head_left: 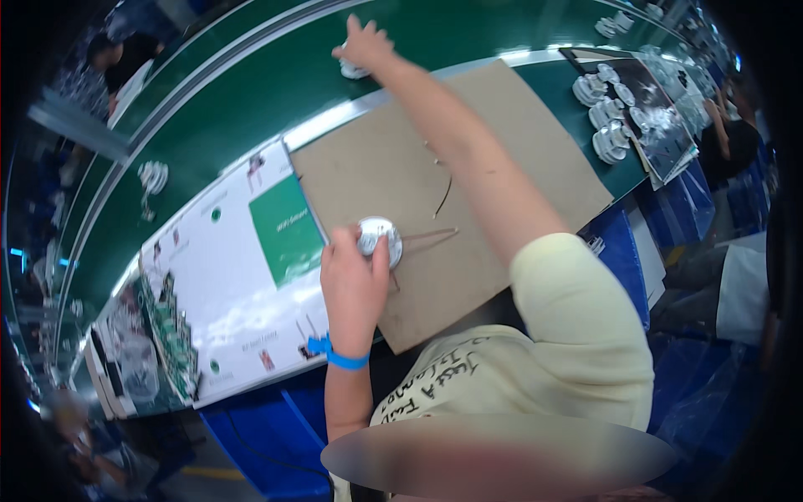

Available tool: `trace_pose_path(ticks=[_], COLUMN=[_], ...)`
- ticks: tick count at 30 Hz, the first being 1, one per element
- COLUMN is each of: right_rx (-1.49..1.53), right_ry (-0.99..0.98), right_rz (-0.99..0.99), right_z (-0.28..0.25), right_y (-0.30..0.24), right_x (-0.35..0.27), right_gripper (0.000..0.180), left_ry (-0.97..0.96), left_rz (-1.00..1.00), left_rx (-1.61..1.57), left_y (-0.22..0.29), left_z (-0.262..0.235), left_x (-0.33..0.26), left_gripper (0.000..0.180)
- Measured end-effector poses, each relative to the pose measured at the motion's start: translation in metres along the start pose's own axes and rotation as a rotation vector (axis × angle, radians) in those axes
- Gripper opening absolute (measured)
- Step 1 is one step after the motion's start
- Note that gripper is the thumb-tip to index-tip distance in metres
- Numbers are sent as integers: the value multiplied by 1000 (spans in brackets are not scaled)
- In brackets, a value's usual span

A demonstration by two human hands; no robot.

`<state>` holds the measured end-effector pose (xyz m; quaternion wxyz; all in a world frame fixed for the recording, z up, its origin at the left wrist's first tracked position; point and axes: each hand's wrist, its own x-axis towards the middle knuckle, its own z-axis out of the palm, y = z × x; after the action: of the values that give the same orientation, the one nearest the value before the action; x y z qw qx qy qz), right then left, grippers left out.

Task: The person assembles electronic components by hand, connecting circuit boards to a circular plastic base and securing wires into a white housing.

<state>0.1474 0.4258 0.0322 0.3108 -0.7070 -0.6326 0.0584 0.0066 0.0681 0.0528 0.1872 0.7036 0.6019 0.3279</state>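
Note:
My left hand (353, 272), with a blue band on its wrist, grips a round white disc-shaped part (381, 238) above the brown cardboard sheet (535, 125). Thin brownish wires (431, 238) run out to the right of that part. Far ahead, my right hand (368, 48) reaches over the green conveyor belt (276, 71). Its fingers are spread just above another white part (355, 72), which it partly hides; whether they touch it I cannot tell. A short dark wire (443, 197) lies on the cardboard beside my right forearm.
Green circuit boards (174, 335) lie at the left end of a white printed sheet (226, 276). Several white round parts (606, 113) are stacked at the right beside a dark board (648, 92). More white parts (153, 177) sit on the belt. Other people are around the edges.

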Motion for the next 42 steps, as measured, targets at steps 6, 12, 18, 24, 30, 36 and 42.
trace_pose_path(ticks=[6,12,18,24,30,36,42], right_rx=[176,174,-201,-201,-456,-92,132], right_ry=[-187,-107,95,65,280,47,-248], right_rz=[-115,-118,104,40,-241,-697,-831], right_z=[6,-131,-221,-225,-251,-241,-230], right_y=[-6,130,261,295,272,106,-2], right_x=[14,-26,-100,-131,-177,-266,-317], right_gripper=[47,52,55,54,60,41,37], left_ry=[5,19,96,40,172,385,669], left_rz=[-60,14,41,-51,83,-50,-334], left_rx=[-14,-31,-46,13,-43,70,799], left_y=[-3,-15,-9,-2,-8,-81,-204], left_z=[-2,3,3,-13,-48,-125,-223], left_x=[8,11,-3,-32,-88,-122,-67], left_gripper=[28,28,30,38,55,43,29])
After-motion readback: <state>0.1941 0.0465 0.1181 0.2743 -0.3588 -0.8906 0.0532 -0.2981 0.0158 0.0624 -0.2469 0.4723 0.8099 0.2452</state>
